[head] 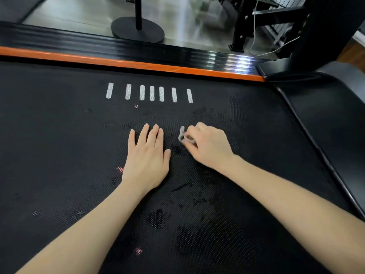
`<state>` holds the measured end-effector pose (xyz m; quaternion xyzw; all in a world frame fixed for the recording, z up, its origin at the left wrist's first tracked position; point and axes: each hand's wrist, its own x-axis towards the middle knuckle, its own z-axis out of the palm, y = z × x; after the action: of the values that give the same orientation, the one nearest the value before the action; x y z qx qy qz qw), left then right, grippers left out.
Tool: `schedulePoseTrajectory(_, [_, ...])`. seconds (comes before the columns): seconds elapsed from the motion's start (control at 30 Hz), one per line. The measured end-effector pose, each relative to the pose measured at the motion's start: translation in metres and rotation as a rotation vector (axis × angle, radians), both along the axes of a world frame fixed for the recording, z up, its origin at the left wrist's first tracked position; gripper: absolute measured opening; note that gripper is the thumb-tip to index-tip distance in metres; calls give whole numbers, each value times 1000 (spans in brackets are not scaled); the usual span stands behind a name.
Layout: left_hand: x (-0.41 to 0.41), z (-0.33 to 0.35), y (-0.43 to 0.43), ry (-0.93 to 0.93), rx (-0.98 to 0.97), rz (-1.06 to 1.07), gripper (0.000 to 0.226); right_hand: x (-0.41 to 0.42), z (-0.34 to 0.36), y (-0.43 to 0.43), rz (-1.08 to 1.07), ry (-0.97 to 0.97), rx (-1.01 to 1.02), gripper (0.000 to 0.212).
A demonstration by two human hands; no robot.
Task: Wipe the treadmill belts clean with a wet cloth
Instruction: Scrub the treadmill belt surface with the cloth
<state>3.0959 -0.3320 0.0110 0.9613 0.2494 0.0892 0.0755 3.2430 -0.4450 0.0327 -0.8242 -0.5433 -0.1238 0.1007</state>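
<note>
The black textured treadmill belt [59, 145] fills most of the view, with dark wet patches in its middle and lower right. My left hand [147, 155] lies flat on the belt, fingers straight and together. Just to its right, my right hand [207, 145] grips a small bunched grey cloth [182, 134] against the belt. Only a bit of the cloth sticks out past the curled fingers.
Several white stripes [151, 93] are printed on the belt beyond the hands. An orange strip [118, 63] and a black ribbed side rail [79, 44] run along the far edge. The treadmill's upright and motor cover [325, 107] stand at the right. A round stand base [137, 29] sits on the floor.
</note>
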Motion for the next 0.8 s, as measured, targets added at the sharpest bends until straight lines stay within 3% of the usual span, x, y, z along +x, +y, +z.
schedulePoseTrajectory(0.13, [0, 0, 1, 10, -6, -3, 74, 49, 8, 36, -300, 14, -63, 30])
schedulePoseTrajectory(0.2, [0, 0, 1, 1, 0, -4, 74, 46, 9, 35, -294, 38, -69, 27])
schedulePoseTrajectory(0.4, [0, -1, 0, 8, 0, -1, 72, 1, 3, -17, -14, 53, -43, 22])
schedulePoseTrajectory(0.47, [0, -1, 2, 4, 0, -5, 74, 16, 5, -6, -80, 54, -58, 23])
schedulePoseTrajectory(0.57, [-2, -1, 2, 2, -6, -12, 75, 52, 9, -5, -405, 37, -92, 30])
schedulePoseTrajectory(0.63, [-2, -1, 2, -1, -9, -5, 74, 58, 9, -29, -511, 1, -72, 31])
schedulePoseTrajectory(0.8, [0, -1, 0, 10, -5, 4, 68, 14, 0, -81, -380, -59, -31, 17])
